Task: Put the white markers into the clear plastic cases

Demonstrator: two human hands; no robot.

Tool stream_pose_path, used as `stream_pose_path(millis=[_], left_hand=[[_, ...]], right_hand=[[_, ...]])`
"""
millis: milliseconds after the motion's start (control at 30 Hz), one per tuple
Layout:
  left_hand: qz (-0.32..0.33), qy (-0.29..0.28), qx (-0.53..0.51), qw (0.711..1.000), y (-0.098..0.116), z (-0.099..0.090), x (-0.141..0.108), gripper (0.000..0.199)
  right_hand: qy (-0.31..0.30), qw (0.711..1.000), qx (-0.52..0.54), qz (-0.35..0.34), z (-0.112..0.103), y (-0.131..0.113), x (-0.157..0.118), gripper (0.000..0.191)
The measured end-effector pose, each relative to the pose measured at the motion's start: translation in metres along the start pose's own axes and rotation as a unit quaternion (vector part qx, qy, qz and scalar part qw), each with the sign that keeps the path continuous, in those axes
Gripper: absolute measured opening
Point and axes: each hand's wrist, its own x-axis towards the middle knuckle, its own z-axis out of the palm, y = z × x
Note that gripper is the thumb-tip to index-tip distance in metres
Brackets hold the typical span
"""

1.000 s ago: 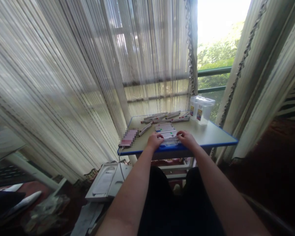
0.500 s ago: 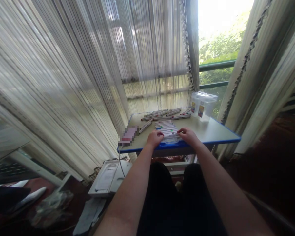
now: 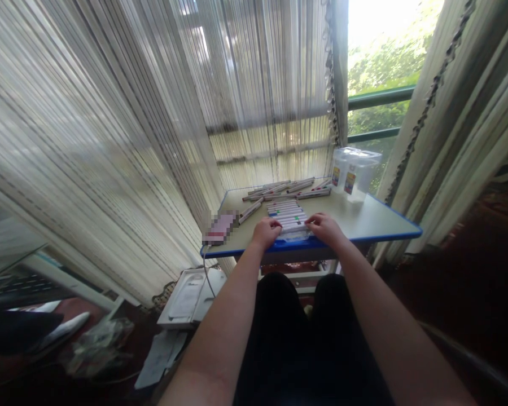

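Several white markers (image 3: 285, 211) lie side by side in a column on the small table (image 3: 364, 221) in front of me. My left hand (image 3: 266, 232) is closed at the left end of the nearest marker (image 3: 294, 228), and my right hand (image 3: 324, 229) is closed at its right end. Just below that marker, between my hands, a clear plastic case (image 3: 295, 236) sits at the table's blue front edge. More markers (image 3: 279, 190) are scattered loosely behind the column.
Two clear containers (image 3: 355, 175) stand at the back right. A blurred-out phone (image 3: 220, 227) with a cable lies at the left. An open white box (image 3: 188, 296) is below left. Curtains hang behind the table.
The view has shifted slightly, so the table sits a little higher in it. Both hands remain at the ends of the nearest marker.
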Motion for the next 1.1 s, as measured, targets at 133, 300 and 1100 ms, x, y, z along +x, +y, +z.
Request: stream_pose_path(millis=[133, 300, 1100], left_hand=[[-0.006, 0.003, -0.006, 1.000, 0.000, 0.001, 0.001, 0.014], [-0.032, 0.023, -0.019, 0.999, 0.001, 0.001, 0.001, 0.014], [-0.105, 0.058, -0.085, 0.989, -0.007, 0.002, 0.001, 0.022]], right_hand=[[0.000, 1.000, -0.003, 0.001, 0.002, 0.001, 0.002, 0.015], [0.005, 1.000, -0.008, -0.002, 0.003, -0.001, 0.001, 0.017], [0.047, 0.998, 0.002, -0.036, 0.004, 0.001, -0.006, 0.016]])
